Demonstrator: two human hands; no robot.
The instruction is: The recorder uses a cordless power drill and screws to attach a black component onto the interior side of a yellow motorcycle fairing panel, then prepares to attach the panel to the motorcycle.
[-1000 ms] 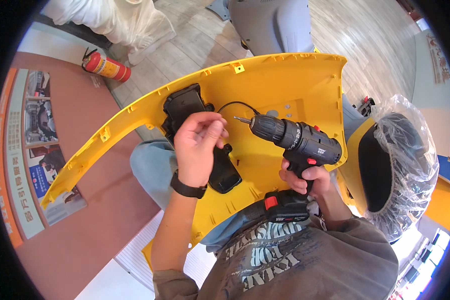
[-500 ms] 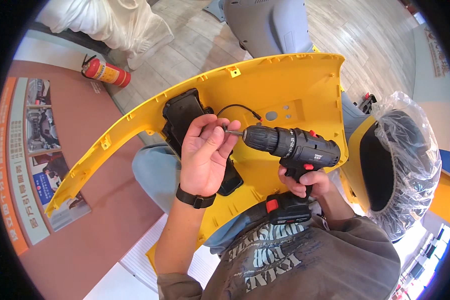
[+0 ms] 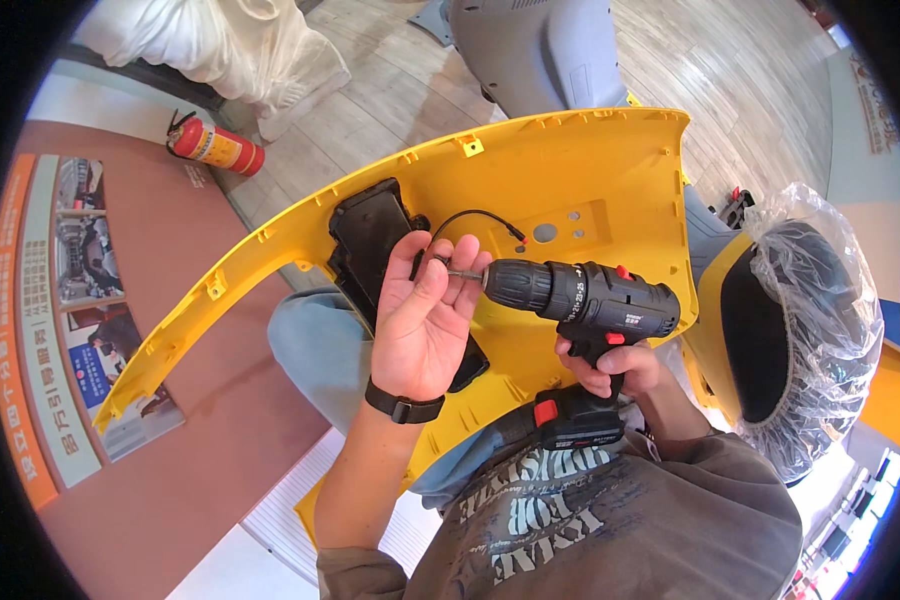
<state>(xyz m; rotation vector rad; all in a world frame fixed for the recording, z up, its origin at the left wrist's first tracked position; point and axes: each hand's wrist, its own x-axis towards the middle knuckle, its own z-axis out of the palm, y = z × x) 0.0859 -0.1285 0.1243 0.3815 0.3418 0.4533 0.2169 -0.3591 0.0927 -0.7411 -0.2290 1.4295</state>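
In my right hand (image 3: 625, 368) is a black cordless drill (image 3: 610, 303) with red switches, its fingers wrapped round the grip. The drill points left, its thin metal bit (image 3: 467, 274) reaching toward my left hand (image 3: 415, 345). With palm up, my left thumb and fingers close on a small dark screw-like piece (image 3: 439, 262) at the bit's tip; the fingers partly cover it. Below both hands, a large curved yellow plastic panel (image 3: 530, 150) rests across my lap. A black plastic box (image 3: 368, 225) lies against its inner side, partly behind my left hand, with a thin black cable (image 3: 470, 213) nearby.
A red fire extinguisher (image 3: 215, 145) stands by the wall at the upper left. White draped cloth (image 3: 220, 50) is at the far left, a grey plastic housing (image 3: 535, 55) at the far middle. To the right stands a black seat in clear plastic wrap (image 3: 810, 330).
My left hand has shifted slightly to the right, bringing the small piece and fingers closer to the drill's chuck. The drill and panel have hardly moved.
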